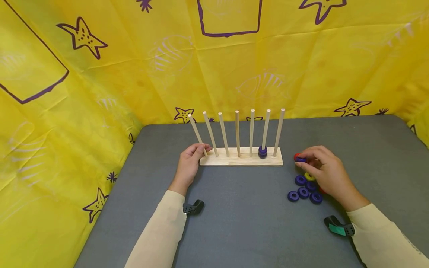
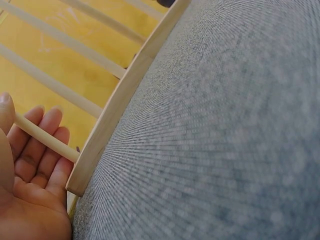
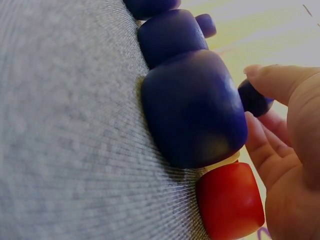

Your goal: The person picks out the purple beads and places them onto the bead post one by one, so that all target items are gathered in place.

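A pale wooden peg rack [image 1: 239,161] with a row of upright pegs stands near the middle of the table. Blue rings [image 1: 263,153] sit stacked low on its second peg from the right. My left hand [image 1: 188,163] holds the rack's leftmost peg [image 2: 47,137], thumb on one side and fingers behind it. My right hand [image 1: 328,169] pinches a blue ring [image 3: 253,98] between thumb and fingertips, above the table right of the rack. Just beyond that ring shows a red ring [image 1: 296,156], partly hidden.
Several loose blue rings [image 1: 303,192] lie close under my right hand, with a yellow ring [image 1: 309,176] among them. Another red ring [image 3: 231,202] is mostly covered by the hand in the head view. Yellow patterned cloth [image 1: 214,67] hangs behind the grey table [image 1: 239,223].
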{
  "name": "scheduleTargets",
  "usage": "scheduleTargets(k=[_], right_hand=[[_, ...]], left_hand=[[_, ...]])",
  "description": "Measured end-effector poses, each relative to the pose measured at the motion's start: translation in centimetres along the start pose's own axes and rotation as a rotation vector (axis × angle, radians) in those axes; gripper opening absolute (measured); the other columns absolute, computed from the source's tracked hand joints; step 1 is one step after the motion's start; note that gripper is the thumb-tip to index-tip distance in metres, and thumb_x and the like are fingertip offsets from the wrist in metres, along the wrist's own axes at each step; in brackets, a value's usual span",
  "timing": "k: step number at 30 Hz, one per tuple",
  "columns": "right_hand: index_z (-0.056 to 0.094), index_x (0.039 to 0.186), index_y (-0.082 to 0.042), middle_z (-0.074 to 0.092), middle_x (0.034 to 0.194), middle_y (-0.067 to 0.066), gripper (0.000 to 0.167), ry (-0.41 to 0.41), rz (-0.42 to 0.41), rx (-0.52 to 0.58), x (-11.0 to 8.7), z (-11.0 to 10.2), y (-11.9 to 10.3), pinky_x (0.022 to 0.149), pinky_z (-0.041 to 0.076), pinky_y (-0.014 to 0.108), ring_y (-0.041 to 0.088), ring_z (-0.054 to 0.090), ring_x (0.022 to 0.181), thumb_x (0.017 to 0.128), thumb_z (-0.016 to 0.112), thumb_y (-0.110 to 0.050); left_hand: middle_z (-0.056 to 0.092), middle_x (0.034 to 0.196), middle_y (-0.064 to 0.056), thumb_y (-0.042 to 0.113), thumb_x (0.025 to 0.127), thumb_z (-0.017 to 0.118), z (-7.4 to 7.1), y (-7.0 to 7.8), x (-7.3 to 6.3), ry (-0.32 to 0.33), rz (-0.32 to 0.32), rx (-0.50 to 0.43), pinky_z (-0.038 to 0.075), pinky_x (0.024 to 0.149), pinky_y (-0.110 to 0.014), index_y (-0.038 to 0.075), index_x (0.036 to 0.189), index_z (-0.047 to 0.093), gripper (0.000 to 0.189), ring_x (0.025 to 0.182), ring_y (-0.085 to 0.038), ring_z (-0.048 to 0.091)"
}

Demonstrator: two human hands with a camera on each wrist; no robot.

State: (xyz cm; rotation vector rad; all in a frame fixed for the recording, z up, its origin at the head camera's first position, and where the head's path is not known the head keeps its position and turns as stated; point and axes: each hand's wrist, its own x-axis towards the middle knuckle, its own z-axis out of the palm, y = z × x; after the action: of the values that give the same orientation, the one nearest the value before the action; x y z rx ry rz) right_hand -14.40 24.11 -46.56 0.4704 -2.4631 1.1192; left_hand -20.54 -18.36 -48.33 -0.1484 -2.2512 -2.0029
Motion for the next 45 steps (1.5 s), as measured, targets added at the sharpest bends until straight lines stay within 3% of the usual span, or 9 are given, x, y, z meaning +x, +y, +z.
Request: scheduleTargets(k=[3, 10, 18, 30, 36, 45], right_hand=[[0.076, 0.109, -0.002, 0.07, 0.107, 0.01, 0.031, -0.001, 0.028, 0.005, 0.0, 0.0, -0.1, 0.073, 0.046, 0.006, 0.009, 0.062, 0.084, 0.084, 0.091, 0.009], [0.077, 0.119, 0.001, 0.069, 0.109, 0.012, 0.037, 0.017, 0.05, 0.007, 0.1, -0.2, -0.5, 0.079, 0.045, 0.005, 0.016, 0.06, 0.088, 0.085, 0.09, 0.009], [0.077, 0.124, 0.002, 0.068, 0.113, 0.014, 0.041, 0.049, 0.041, 0.013, 0.2, -0.4, -0.9, 0.079, 0.046, 0.005, 0.0, 0.056, 0.088, 0.086, 0.088, 0.012], [0.074, 0.124, 0.004, 0.064, 0.116, 0.014, 0.035, 0.012, 0.129, 0.113, 0.4, -0.6, -2.0, 0.078, 0.049, 0.006, -0.002, 0.062, 0.09, 0.091, 0.084, 0.011], [0.073, 0.125, 0.005, 0.065, 0.116, 0.014, 0.039, 0.027, 0.083, 0.149, 0.6, -0.6, -2.4, 0.079, 0.051, 0.007, -0.001, 0.063, 0.092, 0.089, 0.083, 0.016], [0.075, 0.126, 0.002, 0.066, 0.117, 0.008, 0.044, 0.068, 0.022, 0.125, 1.1, -1.5, -3.7, 0.081, 0.05, 0.008, 0.014, 0.062, 0.095, 0.086, 0.084, 0.018]], left_hand=[[0.078, 0.114, -0.015, 0.03, 0.113, 0.063, 0.0, 0.1, 0.0, -0.001, -0.003, -0.005, 0.05, 0.106, -0.045, -0.001, 0.119, 0.077, 0.035, 0.118, -0.024, 0.069], [0.079, 0.114, -0.014, 0.03, 0.113, 0.063, 0.0, 0.2, -0.1, -0.001, -0.01, -0.001, 0.051, 0.105, -0.041, -0.002, 0.119, 0.076, 0.035, 0.118, -0.024, 0.069], [0.079, 0.114, -0.013, 0.031, 0.113, 0.063, 0.0, 0.2, -0.1, -0.004, -0.013, 0.004, 0.051, 0.106, -0.042, -0.001, 0.119, 0.077, 0.036, 0.118, -0.024, 0.069], [0.079, 0.115, -0.014, 0.031, 0.113, 0.064, 0.0, 0.0, -0.1, -0.005, -0.012, -0.011, 0.051, 0.107, -0.043, -0.001, 0.119, 0.077, 0.035, 0.118, -0.025, 0.07], [0.078, 0.115, -0.014, 0.031, 0.113, 0.064, 0.0, 0.1, -0.1, -0.006, -0.015, -0.008, 0.052, 0.106, -0.043, 0.0, 0.12, 0.077, 0.035, 0.117, -0.024, 0.07], [0.079, 0.115, -0.013, 0.033, 0.113, 0.064, -0.1, 0.3, -0.1, 0.003, -0.034, 0.013, 0.051, 0.106, -0.044, 0.0, 0.119, 0.077, 0.036, 0.118, -0.024, 0.069]])
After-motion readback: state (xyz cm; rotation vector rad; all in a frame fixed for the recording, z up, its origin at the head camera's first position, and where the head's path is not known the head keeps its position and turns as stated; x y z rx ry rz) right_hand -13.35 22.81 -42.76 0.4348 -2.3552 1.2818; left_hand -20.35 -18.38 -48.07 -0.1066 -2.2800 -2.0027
